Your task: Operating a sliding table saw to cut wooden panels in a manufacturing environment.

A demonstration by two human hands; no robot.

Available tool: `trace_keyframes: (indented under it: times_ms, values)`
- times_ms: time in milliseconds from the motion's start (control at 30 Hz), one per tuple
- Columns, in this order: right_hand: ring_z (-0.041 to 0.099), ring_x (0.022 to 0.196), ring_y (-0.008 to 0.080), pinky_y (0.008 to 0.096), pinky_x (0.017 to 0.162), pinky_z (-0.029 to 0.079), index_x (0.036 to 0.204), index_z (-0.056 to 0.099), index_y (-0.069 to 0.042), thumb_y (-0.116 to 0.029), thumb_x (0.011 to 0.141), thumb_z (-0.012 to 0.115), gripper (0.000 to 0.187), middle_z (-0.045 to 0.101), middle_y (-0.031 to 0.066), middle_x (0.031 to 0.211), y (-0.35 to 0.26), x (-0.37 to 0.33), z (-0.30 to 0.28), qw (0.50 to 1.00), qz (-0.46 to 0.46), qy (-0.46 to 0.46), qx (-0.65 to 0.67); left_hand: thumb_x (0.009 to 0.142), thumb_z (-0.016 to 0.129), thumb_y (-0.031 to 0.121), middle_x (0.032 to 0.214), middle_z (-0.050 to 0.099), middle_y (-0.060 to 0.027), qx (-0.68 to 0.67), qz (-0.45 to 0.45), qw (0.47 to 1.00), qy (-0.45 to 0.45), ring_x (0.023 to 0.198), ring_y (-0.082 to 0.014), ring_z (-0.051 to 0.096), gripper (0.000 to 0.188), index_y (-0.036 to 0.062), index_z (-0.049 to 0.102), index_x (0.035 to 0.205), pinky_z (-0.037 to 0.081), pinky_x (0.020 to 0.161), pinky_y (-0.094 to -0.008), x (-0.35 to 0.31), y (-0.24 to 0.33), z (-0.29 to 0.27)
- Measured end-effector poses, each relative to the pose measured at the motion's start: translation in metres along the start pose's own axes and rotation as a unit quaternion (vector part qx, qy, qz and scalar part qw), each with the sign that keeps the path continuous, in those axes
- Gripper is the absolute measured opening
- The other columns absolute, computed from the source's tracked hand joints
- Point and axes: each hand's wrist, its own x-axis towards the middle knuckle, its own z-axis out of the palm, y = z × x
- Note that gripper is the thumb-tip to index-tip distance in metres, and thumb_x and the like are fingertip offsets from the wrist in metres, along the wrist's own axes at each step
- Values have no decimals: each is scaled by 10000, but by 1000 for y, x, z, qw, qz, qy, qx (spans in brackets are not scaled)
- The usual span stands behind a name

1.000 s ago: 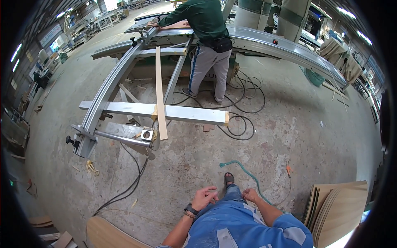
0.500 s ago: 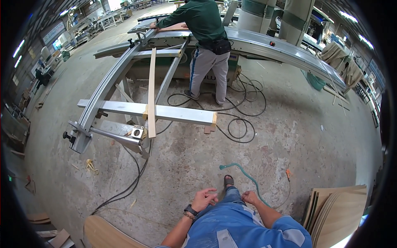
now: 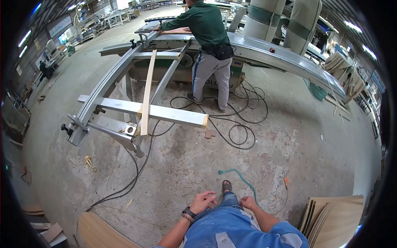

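My left hand (image 3: 203, 201) is raised in front of my blue shirt, fingers partly stretched and apart, with nothing seen in it. A dark watch (image 3: 189, 212) is on that wrist. My right hand (image 3: 248, 203) hangs beside my thigh, its fingers curled in a loose fist. No object shows in it, though the inside of the palm is hidden. Beyond this hand, a green hose (image 3: 243, 178) lies on the concrete floor and passes out of sight behind the forearm. Neither hand touches the saw table's metal frame (image 3: 178, 115) ahead.
A co-worker in a green top (image 3: 206, 27) leans over the sliding saw table (image 3: 269, 44). A thin wooden strip (image 3: 148, 93) lies across its frame. Black cables (image 3: 237, 128) loop over the floor. Stacked curved panels (image 3: 337, 219) stand at right; another panel (image 3: 101, 231) is at lower left.
The view has shifted a little, so the saw table and the co-worker sit slightly differently in it. My hands keep nearly the same pose.
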Motion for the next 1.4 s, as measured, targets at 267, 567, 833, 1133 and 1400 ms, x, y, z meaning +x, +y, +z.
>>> trace_keyframes:
  times_ms: [267, 567, 833, 1133, 1400]
  values:
    - [648, 646, 172, 298, 603, 511, 854, 700, 9, -186, 781, 591, 235, 681, 104, 720, -10, 1, -20, 996, -18, -33, -80, 907, 577, 140, 843, 655, -99, 5, 3, 999, 40, 769, -154, 647, 328, 3, 541, 1203, 567, 596, -291, 1, -16, 21]
    - [616, 534, 176, 291, 472, 489, 829, 652, 74, -136, 788, 606, 219, 660, 128, 682, 75, 39, -49, 999, -29, -18, 25, 893, 615, 252, 792, 653, -68, 37, 7, 999, 14, 728, -114, 621, 409, 12, 537, 1215, 531, 555, -272, 27, -26, 67]
    - [642, 585, 222, 306, 503, 517, 889, 632, 96, -59, 803, 593, 181, 663, 175, 750, 102, 63, -61, 993, -22, -54, 99, 889, 622, 248, 795, 659, -69, 44, 11, 999, 29, 728, -115, 626, 415, 11, 539, 1219, 529, 554, -267, 36, -33, 87]
    - [663, 644, 262, 342, 570, 554, 924, 618, 106, -35, 811, 584, 183, 663, 194, 780, 130, 82, -67, 990, -1, -55, 127, 861, 657, 254, 795, 653, -48, 60, 34, 997, 25, 734, -101, 622, 416, 28, 556, 1196, 525, 528, -250, 49, -49, 107]
    - [665, 653, 252, 332, 574, 552, 931, 621, 108, -32, 817, 577, 186, 668, 189, 790, 122, 86, -69, 992, -4, -61, 114, 849, 675, 242, 832, 662, -59, 51, 31, 998, 8, 779, -112, 637, 453, 32, 540, 1227, 537, 563, -250, 59, -55, 101]
